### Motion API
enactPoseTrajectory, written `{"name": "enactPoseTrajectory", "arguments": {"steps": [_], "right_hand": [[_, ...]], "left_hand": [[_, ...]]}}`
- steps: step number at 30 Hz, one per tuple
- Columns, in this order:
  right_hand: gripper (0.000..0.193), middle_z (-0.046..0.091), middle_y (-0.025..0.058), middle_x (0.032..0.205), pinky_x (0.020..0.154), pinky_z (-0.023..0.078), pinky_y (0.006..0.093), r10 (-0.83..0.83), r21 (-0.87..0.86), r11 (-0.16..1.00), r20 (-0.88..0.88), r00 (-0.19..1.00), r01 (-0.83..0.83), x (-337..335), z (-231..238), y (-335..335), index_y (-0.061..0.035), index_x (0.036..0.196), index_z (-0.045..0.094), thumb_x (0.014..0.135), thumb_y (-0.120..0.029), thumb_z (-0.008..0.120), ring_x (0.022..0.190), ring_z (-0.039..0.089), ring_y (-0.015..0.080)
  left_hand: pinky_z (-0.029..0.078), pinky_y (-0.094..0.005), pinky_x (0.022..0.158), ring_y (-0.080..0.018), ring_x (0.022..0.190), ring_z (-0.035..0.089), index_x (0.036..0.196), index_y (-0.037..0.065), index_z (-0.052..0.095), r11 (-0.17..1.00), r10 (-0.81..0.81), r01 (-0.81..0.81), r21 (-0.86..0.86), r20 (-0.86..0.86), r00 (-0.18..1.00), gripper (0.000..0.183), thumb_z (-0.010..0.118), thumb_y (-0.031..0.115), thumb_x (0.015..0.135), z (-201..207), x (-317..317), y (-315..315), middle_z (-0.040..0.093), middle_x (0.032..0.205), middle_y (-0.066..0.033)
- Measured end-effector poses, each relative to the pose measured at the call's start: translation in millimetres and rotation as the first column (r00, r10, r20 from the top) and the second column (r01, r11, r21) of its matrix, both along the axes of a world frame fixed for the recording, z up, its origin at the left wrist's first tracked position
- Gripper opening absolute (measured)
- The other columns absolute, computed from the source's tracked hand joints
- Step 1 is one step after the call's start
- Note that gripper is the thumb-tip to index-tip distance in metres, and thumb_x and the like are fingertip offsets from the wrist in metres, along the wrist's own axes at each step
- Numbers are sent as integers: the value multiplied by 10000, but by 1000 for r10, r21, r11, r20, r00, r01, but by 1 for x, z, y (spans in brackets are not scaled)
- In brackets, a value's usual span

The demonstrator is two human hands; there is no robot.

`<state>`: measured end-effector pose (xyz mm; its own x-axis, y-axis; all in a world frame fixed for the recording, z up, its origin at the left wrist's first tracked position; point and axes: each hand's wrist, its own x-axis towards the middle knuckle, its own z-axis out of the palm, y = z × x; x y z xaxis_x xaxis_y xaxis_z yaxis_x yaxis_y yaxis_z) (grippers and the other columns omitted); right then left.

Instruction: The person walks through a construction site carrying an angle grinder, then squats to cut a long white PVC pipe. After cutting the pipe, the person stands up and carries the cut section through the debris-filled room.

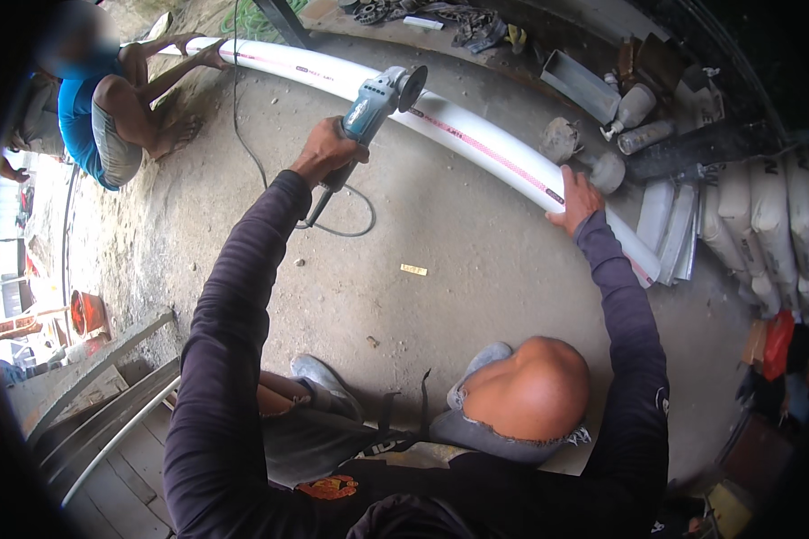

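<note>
A long white plastic pipe (476, 144) with a red printed stripe lies across the concrete floor. My left hand (333, 148) is wrapped round the body of a teal angle grinder (368, 110). The grinder's dark disc (412, 88) is at the pipe's upper side, near its middle; whether it touches the pipe I cannot tell. My right hand (578, 199) grips the pipe near its right end, fingers over the far side and thumb on the near side. A co-worker (103, 117) in a blue shirt squats at the far left, both hands on the pipe's other end.
The grinder's black cord (371, 216) loops on the floor and runs up past the pipe. White sacks (753, 220), metal channels (670, 220), bottles (636, 106) and a grey trough (581, 87) stand at the right. Wooden boards (108, 386) lie at the lower left. A small yellow strip (413, 269) lies mid-floor.
</note>
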<state>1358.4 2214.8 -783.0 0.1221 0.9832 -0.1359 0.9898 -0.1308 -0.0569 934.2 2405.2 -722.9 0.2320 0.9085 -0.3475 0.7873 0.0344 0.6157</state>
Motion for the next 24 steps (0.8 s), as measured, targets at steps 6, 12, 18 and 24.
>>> {"name": "enactPoseTrajectory", "arguments": {"steps": [6,12,18,24], "right_hand": [[973,564,215,1149,934,484,458,-2,-6,1000,-1,1000,2,-1,1,1,-71,1396,380,609,-292,908,1066,607,403],[969,568,221,1138,918,494,449,-5,-3,1000,11,1000,5,0,0,1,-63,1400,382,615,-292,901,1058,604,412],[961,564,222,1134,914,498,455,0,-9,1000,-4,1000,0,1,2,2,-59,1396,383,616,-286,898,1057,605,414],[969,564,233,1138,917,498,457,21,-39,999,-43,999,-23,8,-1,5,-55,1390,368,621,-303,903,1059,615,417]], "left_hand": [[567,-359,793,-292,827,706,1083,-57,665,999,-32,33,39,-12,999,586,814,211,584,-2,4,4,711,941,-204],[569,-364,792,-297,838,710,1089,-61,664,999,-36,38,32,-65,997,596,811,215,582,-10,1,6,712,939,-208],[570,-365,794,-296,833,710,1076,-59,670,998,-55,58,30,-94,994,581,813,218,586,-10,1,8,713,925,-203],[573,-362,795,-290,829,706,1090,-60,664,1000,-26,25,-8,-62,998,571,809,205,606,-14,2,4,710,935,-202]]}}
